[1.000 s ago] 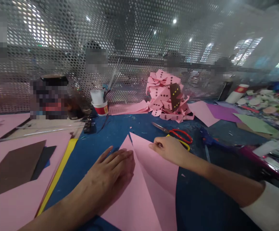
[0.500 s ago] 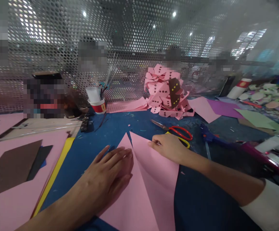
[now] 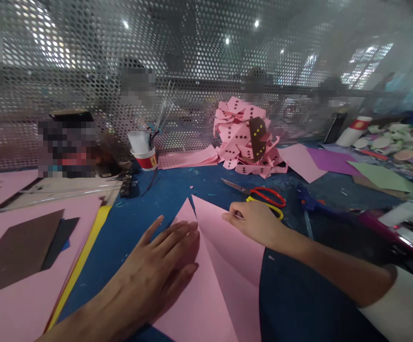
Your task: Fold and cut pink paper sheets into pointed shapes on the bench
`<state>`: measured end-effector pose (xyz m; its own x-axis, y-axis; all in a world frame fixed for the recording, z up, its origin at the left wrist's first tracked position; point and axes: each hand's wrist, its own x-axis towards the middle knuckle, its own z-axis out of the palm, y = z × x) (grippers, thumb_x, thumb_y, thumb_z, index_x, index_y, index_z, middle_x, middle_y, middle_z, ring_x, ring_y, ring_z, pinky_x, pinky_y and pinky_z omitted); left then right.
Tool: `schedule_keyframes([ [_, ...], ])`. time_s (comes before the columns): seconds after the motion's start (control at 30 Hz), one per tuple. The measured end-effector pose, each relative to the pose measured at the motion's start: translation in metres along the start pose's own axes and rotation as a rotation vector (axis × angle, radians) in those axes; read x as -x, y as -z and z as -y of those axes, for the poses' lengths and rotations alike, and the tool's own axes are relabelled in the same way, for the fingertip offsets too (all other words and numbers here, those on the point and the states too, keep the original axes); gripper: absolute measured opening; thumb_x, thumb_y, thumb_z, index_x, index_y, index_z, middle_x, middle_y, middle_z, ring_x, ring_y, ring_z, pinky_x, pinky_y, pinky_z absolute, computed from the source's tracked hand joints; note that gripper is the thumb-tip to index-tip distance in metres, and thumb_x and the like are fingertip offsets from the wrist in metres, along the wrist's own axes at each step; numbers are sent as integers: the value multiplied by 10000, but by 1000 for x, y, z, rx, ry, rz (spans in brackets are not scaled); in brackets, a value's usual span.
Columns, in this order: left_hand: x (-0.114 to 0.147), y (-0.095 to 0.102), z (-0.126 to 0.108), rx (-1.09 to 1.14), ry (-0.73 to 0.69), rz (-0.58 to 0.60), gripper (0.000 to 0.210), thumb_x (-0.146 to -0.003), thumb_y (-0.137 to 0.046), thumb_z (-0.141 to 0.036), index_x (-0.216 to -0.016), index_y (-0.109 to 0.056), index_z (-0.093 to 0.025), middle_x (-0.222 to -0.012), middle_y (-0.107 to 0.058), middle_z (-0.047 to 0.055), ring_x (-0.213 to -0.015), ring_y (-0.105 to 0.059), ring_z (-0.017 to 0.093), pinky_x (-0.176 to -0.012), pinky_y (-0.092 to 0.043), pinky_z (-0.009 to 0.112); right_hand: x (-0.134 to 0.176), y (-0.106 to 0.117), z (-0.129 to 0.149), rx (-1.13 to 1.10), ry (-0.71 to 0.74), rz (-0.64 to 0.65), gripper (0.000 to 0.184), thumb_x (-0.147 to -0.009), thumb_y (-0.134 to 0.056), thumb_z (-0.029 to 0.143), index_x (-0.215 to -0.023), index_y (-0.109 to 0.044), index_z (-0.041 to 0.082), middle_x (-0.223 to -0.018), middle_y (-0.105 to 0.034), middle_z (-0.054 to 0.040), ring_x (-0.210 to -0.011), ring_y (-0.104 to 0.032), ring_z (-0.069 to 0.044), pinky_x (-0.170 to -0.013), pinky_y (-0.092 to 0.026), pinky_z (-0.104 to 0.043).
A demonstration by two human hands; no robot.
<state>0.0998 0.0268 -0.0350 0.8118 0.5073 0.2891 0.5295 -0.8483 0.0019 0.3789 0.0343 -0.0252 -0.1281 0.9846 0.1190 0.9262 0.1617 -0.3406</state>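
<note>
Left hand (image 3: 153, 266): thumb, tucked against the fingers a second ago, now spread apart toward the desk's (image 3: 178, 185) near edge | pink paper (image 3: 208, 289): gap between its two far tips slightly wider than a second ago | right hand (image 3: 254, 221): shifted slightly toward the desk's right edge.

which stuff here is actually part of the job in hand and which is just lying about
In use:
creased pink sheet, under the left hand, apparently pinched by the right hand

Apparently just lying about:
scissors, partly behind the right hand, possibly a tool for this
dotted pink paper model
purple sheet
pale green sheet
brown sheet
</note>
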Motion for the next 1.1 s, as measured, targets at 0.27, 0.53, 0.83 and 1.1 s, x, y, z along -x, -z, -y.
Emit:
schedule_keyframes([
  [0.27, 1, 0, -7, -9, 25, 19, 569, -972, -527, -471, -1478, -438, -226, -1490, -533, 59, -1372, -477, 258, -1247, -124, 517, -3, 1, 3, 24, -14, -13, 332, -944, -560, 425, -704, -590, 197, -552, -552, 28, -543, -489, -115, -534, -157, -278],
  [0.53, 2, -1, -2, -8, 17, 70, 597, -976, -513, -485, -1508, -399, -240, -1515, -502, 60, -1394, -452, 265, -1237, -188, 518, -2, 0, 2, 53, -13, 5, 318, -953, -543, 418, -731, -600, 197, -577, -558, 18, -560, -486, -124, -543, -157, -286],
  [0.83, 2, 1, -3, 11, 12, 60, 602, -969, -535, -454, -1512, -398, -235, -1495, -524, 76, -1384, -466, 273, -1235, -207, 525, -2, 0, 1, 24, -18, 36, 320, -945, -545, 407, -706, -584, 197, -583, -560, 22, -554, -460, -117, -546, -162, -285],
  [1.1, 1, 2, -3, 5, 0, 64, 577, -967, -543, -428, -1495, -415, -233, -1505, -514, 65, -1395, -456, 257, -1252, -147, 505, 2, 5, -2, -19, -10, 33, 356, -948, -538, 482, -738, -603, 202, -597, -584, 26, -560, -493, -115, -539, -162, -288],
])
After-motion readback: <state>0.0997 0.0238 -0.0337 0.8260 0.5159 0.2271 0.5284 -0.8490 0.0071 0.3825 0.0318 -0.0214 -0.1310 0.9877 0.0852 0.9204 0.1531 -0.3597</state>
